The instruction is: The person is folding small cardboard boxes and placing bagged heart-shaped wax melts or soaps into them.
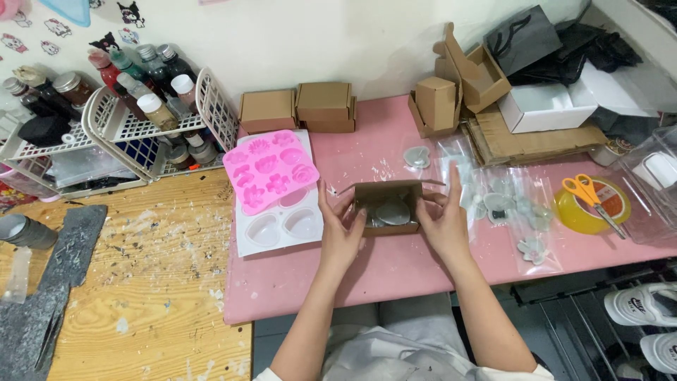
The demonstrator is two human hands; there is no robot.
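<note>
1. A small brown cardboard box (389,207) sits open on the pink bench (395,271), just ahead of the person, with its lid flap raised toward the far side.
2. The left hand (340,233) grips the left end of the cardboard box, thumb at the near edge and fingers curled onto the side wall.
3. The right hand (444,219) clasps the right end of the cardboard box, fingers pointing up beside the wall and thumb pressed to the front.
4. Inside the cardboard box lies a pale grey heart-shaped piece (392,211), wrapped in clear film as far as can be seen.
5. Left of the cardboard box, a pink silicone mould (270,169) with flower shapes rests tilted over a white mould tray (278,227) with heart-shaped hollows.
6. Right of the cardboard box, clear bags (518,212) holding small pale pieces are spread on the bench.
7. Farther right of the cardboard box, orange-handled scissors (591,195) lie across a yellow tape roll (589,208).
8. Beyond the cardboard box, near the wall, stand closed flat brown boxes (300,109) and a cluster of folded brown cartons (458,88).
9. Well left of the cardboard box, white wire baskets (134,127) hold bottles, beside a paint-flecked wooden tabletop (155,282).
</note>
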